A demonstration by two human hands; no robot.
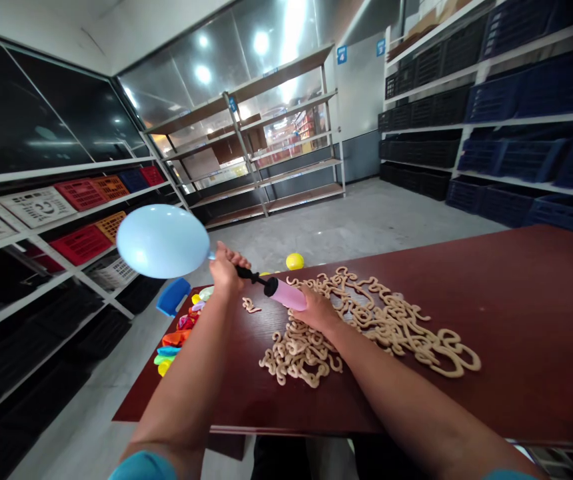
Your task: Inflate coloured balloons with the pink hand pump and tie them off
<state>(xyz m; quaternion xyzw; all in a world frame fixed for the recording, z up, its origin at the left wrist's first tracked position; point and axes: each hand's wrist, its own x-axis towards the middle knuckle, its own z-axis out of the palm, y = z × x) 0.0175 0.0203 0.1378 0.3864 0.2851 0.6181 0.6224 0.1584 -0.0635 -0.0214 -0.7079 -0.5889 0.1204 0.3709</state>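
A large light blue balloon [162, 241], inflated, extends to the left of my left hand [227, 267]. That hand is closed around the balloon's neck and the black end of a hand pump. My right hand [314, 309] is wrapped round the pump's pink barrel [287, 294], and a black rod links the two ends. Below and to the right of the pump, many curled beige pieces [391, 317] lie in a loose pile on the dark red table [516, 287]. Uninflated balloons in several colours [174, 338] line the table's left edge.
Behind the table's far edge is a yellow balloon [294, 261]. A blue chair [173, 297] stands past the left edge. Shelves with red, orange and white crates [80, 195] run along the left, shelves with dark blue crates [531, 160] along the right, and a metal rack [266, 180] at the back.
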